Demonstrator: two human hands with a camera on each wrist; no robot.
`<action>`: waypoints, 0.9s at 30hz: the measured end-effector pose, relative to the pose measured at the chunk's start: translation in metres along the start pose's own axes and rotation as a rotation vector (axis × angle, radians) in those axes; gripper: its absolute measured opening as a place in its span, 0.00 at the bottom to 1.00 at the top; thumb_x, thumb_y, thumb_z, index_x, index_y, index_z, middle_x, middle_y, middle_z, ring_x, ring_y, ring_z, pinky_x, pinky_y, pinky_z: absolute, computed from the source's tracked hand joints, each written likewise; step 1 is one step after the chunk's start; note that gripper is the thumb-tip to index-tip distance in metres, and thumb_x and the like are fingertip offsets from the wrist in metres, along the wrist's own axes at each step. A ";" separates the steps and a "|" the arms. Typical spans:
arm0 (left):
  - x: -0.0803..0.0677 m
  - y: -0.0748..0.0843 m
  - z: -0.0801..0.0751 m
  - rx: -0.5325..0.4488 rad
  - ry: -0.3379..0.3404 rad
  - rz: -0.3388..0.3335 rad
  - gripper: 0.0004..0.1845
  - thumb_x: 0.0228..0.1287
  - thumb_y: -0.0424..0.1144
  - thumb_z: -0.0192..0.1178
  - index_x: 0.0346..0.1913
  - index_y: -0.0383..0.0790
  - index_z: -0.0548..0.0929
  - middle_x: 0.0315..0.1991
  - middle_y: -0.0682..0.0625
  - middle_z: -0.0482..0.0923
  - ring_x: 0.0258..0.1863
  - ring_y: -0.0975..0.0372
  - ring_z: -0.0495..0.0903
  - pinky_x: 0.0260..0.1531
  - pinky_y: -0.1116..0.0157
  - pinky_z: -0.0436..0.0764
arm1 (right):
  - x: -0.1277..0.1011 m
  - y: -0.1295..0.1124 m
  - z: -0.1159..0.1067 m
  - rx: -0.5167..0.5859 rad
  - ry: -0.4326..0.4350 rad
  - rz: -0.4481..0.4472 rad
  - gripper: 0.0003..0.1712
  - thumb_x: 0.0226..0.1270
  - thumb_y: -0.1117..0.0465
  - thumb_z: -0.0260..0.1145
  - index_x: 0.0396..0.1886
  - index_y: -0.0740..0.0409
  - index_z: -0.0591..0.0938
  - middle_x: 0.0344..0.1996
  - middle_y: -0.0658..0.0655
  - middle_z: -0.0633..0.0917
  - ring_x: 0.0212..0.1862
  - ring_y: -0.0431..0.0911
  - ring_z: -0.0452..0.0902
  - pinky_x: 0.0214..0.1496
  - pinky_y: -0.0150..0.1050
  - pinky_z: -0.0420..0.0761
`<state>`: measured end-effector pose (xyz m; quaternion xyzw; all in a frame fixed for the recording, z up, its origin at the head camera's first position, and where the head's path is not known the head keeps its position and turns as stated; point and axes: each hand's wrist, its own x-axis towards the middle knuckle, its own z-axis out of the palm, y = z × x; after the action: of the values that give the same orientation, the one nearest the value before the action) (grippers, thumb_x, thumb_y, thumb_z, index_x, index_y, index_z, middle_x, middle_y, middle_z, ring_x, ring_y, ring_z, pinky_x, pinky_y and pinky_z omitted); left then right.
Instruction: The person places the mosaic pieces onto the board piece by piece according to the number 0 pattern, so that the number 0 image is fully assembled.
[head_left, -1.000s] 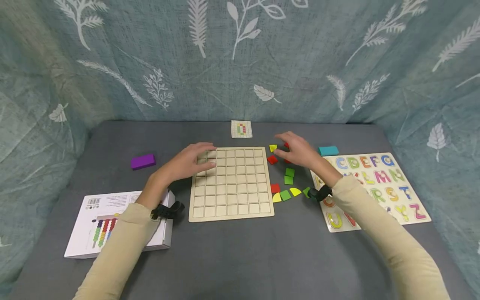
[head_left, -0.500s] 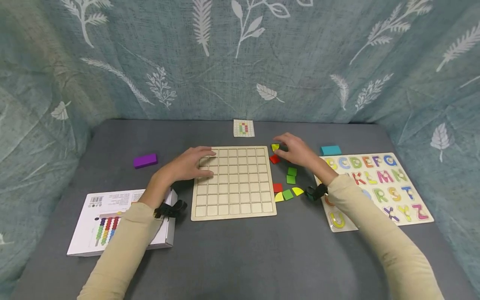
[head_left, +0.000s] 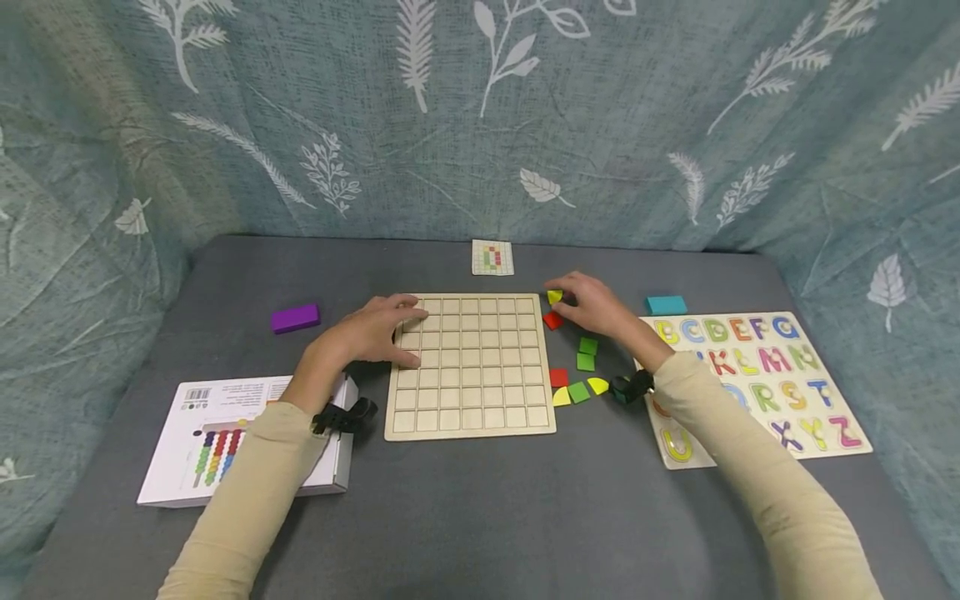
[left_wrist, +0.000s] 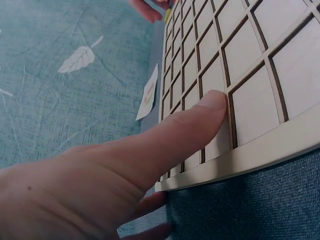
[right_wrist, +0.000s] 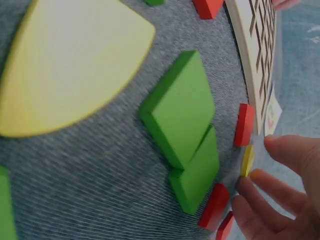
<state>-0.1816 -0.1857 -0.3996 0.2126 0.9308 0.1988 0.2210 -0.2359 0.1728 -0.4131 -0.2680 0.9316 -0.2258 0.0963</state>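
Note:
A wooden grid board (head_left: 472, 367) lies mid-table. My left hand (head_left: 371, 329) is at its left side, fingers extended over the far left squares. In the left wrist view the thumb (left_wrist: 180, 127) lies across the grid lines near the border. My right hand (head_left: 592, 304) reaches beyond the board's far right corner, thumb and index finger parted around a small yellow piece (head_left: 555, 297). In the right wrist view a fingertip is right at that yellow piece (right_wrist: 247, 160), with the thumb apart from it. A red tile (head_left: 552, 320) lies just nearer.
Green tiles (head_left: 587, 354), another red tile (head_left: 558, 377) and yellow quarter-circles (head_left: 597, 385) lie right of the board. A pattern card (head_left: 492, 258) is behind it. An alphabet puzzle (head_left: 765, 392), teal block (head_left: 666, 305), purple block (head_left: 296, 318) and white box (head_left: 225, 450) stand around.
My right hand has shifted left over the yellow piece and now covers the red pieces behind it. My left thumb has moved nearer along the board, widening its gap from the fingers.

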 end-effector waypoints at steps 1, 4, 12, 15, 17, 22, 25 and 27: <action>0.000 0.000 0.000 0.001 -0.003 0.000 0.40 0.58 0.48 0.69 0.72 0.42 0.65 0.75 0.39 0.52 0.73 0.40 0.51 0.63 0.37 0.63 | 0.000 0.000 0.000 -0.007 -0.008 0.000 0.23 0.70 0.62 0.61 0.63 0.61 0.76 0.55 0.65 0.78 0.49 0.55 0.76 0.49 0.51 0.76; -0.001 0.002 -0.001 -0.004 0.005 -0.010 0.39 0.59 0.47 0.68 0.71 0.42 0.66 0.72 0.40 0.56 0.71 0.42 0.54 0.61 0.39 0.66 | 0.001 0.001 -0.001 -0.041 -0.037 -0.002 0.23 0.71 0.62 0.60 0.65 0.60 0.74 0.55 0.65 0.78 0.47 0.55 0.75 0.45 0.50 0.75; -0.002 0.001 0.001 0.021 0.077 -0.052 0.33 0.59 0.47 0.68 0.68 0.49 0.73 0.63 0.45 0.65 0.59 0.49 0.64 0.49 0.45 0.70 | 0.007 -0.002 -0.012 -0.110 -0.173 -0.040 0.24 0.73 0.65 0.53 0.68 0.56 0.71 0.57 0.65 0.78 0.33 0.50 0.71 0.27 0.37 0.62; -0.003 0.000 0.002 0.020 0.077 -0.049 0.33 0.59 0.47 0.68 0.68 0.49 0.73 0.62 0.45 0.65 0.58 0.49 0.64 0.47 0.47 0.71 | 0.009 -0.002 -0.015 -0.094 -0.205 -0.044 0.24 0.73 0.67 0.52 0.67 0.55 0.72 0.57 0.66 0.77 0.30 0.48 0.67 0.26 0.36 0.58; -0.003 -0.001 0.002 0.007 0.077 -0.040 0.33 0.59 0.47 0.68 0.68 0.48 0.73 0.62 0.44 0.65 0.59 0.49 0.64 0.48 0.47 0.71 | 0.010 -0.002 -0.015 -0.105 -0.205 -0.047 0.24 0.73 0.67 0.52 0.66 0.55 0.73 0.58 0.66 0.77 0.32 0.48 0.67 0.27 0.36 0.58; -0.002 -0.001 0.002 -0.031 0.088 -0.005 0.32 0.59 0.44 0.68 0.67 0.45 0.74 0.60 0.41 0.65 0.57 0.49 0.64 0.51 0.48 0.71 | 0.012 0.000 -0.013 -0.144 -0.177 -0.034 0.22 0.73 0.68 0.53 0.64 0.53 0.77 0.60 0.65 0.76 0.41 0.52 0.72 0.32 0.40 0.62; -0.002 -0.001 0.002 -0.049 0.094 0.011 0.31 0.59 0.43 0.68 0.66 0.42 0.74 0.59 0.40 0.65 0.55 0.48 0.64 0.52 0.48 0.70 | 0.011 0.001 -0.010 -0.181 -0.148 -0.029 0.21 0.72 0.68 0.54 0.61 0.53 0.79 0.58 0.64 0.77 0.46 0.54 0.75 0.36 0.44 0.67; -0.002 -0.001 0.002 -0.058 0.096 0.016 0.31 0.59 0.43 0.68 0.66 0.42 0.74 0.59 0.39 0.65 0.55 0.48 0.64 0.52 0.48 0.70 | 0.011 0.001 -0.009 -0.203 -0.132 -0.028 0.19 0.71 0.68 0.56 0.59 0.54 0.80 0.56 0.64 0.77 0.49 0.56 0.76 0.39 0.47 0.71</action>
<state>-0.1790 -0.1869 -0.4011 0.2036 0.9325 0.2375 0.1805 -0.2485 0.1711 -0.4061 -0.3034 0.9376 -0.1134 0.1266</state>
